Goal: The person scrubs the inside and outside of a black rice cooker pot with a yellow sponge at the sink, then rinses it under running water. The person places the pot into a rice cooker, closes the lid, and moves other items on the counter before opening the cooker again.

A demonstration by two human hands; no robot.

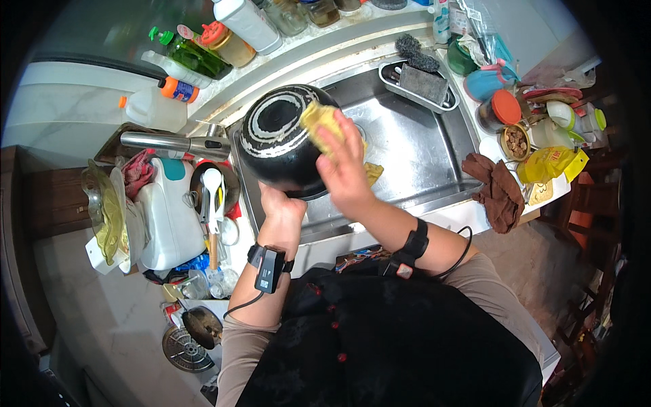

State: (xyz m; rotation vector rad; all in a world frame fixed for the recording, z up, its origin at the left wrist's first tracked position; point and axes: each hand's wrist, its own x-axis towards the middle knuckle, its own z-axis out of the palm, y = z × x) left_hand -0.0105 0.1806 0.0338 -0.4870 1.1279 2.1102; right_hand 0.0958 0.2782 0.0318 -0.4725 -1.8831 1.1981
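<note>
Over the left part of a stainless steel sink (pixel 417 152), a black round pot (pixel 277 122) is tipped so that its underside faces up. Its base has worn, whitish rings. My left hand (pixel 282 203) holds it from below at the near side, with the fingers hidden behind or inside it. Pressed against the pot's right side is a yellow cloth (pixel 321 122), gripped in my right hand (pixel 346 170), which is slightly blurred. Another yellow piece (pixel 374 173), perhaps cloth, shows behind my right hand in the sink.
A metal faucet (pixel 175 144) reaches in from the left. An oval caddy (pixel 419 86) with a grey sponge sits at the sink's back right corner. Bottles (pixel 196 56) line the ledge. A brown cloth (pixel 493 191) drapes over the right counter edge; a white appliance (pixel 170 216) stands left.
</note>
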